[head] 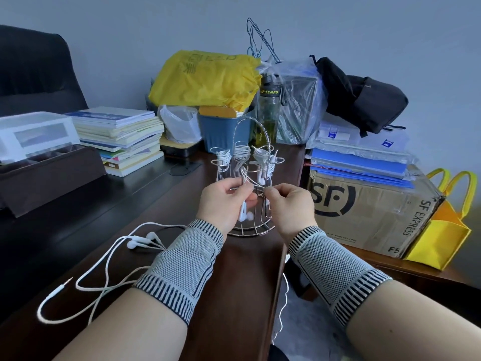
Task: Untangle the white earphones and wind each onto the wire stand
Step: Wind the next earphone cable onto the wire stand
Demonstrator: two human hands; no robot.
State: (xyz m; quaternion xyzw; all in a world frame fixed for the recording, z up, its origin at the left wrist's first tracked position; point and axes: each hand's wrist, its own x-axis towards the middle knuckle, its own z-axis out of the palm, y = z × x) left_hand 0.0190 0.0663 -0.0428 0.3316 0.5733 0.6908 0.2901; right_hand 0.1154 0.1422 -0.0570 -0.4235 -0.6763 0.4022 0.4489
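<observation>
At nine o'clock I saw a stack of books on the dark counter; nearer me, at about seven o'clock, a loose white earphone set lay on the counter, its buds beside my left wrist sleeve and its plug toward the near edge; my left hand had its grip closed, fingers curled round a white cable, with two earbuds hanging just below the palm; dead centre at twelve o'clock stood the wire stand, upright, with several white earphones already wound on its upper arms; my right hand pinched the same cable between thumb and forefinger, just in front of the stand; a thin white strand dropped off the counter's near edge below the right forearm; behind the stand sat a yellow bag and a bottle; at two o'clock a cardboard box carried blue folders.
</observation>
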